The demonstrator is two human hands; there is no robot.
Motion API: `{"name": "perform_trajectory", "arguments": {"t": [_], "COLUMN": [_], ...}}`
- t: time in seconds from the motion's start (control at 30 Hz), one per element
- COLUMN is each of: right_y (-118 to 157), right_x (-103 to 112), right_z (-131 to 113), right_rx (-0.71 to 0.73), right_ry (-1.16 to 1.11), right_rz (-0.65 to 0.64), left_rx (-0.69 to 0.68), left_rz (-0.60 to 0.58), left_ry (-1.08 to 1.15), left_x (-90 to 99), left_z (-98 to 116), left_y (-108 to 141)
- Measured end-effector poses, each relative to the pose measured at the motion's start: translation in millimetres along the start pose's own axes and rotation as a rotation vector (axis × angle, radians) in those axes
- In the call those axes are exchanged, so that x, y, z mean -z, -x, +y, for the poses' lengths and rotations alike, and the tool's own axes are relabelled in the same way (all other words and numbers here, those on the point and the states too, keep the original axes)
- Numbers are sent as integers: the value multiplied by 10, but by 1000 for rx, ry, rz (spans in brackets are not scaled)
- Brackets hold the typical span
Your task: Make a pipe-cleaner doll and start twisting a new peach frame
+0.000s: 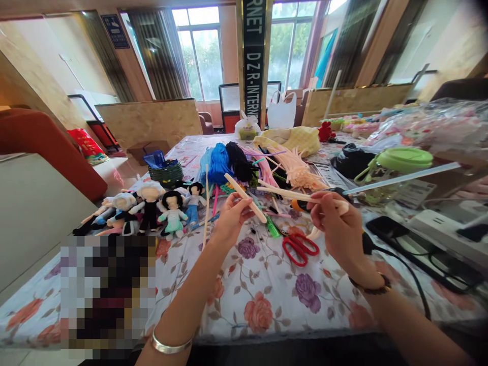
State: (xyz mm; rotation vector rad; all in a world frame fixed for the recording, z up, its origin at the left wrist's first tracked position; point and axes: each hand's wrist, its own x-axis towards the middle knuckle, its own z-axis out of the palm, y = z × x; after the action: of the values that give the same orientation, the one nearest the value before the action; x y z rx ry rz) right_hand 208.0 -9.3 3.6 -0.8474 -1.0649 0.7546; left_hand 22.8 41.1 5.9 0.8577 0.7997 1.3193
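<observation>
My left hand (235, 216) pinches a thick cream chenille stem (244, 195) between thumb and fingers, slanting down to the right. In my right hand (338, 223) is another cream chenille stem (282, 191), pointing left, with a folded or looped end by the fingers; the tips of the two stems are close, and I cannot tell if they touch. Red-handled scissors (300, 249) lie on the flowered cloth (263, 284) between my hands. Behind my right hand, partly hidden, is a glue gun (299, 205) with a long translucent glue stick (404, 179).
Several small dolls (150, 203) sit at the left near stacked green baskets (165, 174). Bundles of chenille stems (301, 170) lie behind my hands. A green-lidded jar (400, 168), power strip (430, 223) and black cord (409, 272) are at the right.
</observation>
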Motion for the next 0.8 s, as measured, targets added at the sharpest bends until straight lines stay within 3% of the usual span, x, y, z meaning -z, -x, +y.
{"name": "perform_trajectory", "arguments": {"t": [0.23,0.37,0.47,0.63,0.8], "right_y": [72,95,110,122,123], "right_x": [-38,-27,-8,3,-14], "right_z": [60,101,136,186,195], "right_rx": [-3,127,304,566,660], "right_ry": [240,460,598,666,714], "right_rz": [-50,-42,-19,30,84], "left_rx": [-54,-86,-121,-395,-628], "left_rz": [13,6,24,119,187], "left_ry": [35,71,106,90,-103], "left_x": [46,43,41,33,52], "left_z": [13,16,21,33,20], "left_y": [-16,2,10,10,9]}}
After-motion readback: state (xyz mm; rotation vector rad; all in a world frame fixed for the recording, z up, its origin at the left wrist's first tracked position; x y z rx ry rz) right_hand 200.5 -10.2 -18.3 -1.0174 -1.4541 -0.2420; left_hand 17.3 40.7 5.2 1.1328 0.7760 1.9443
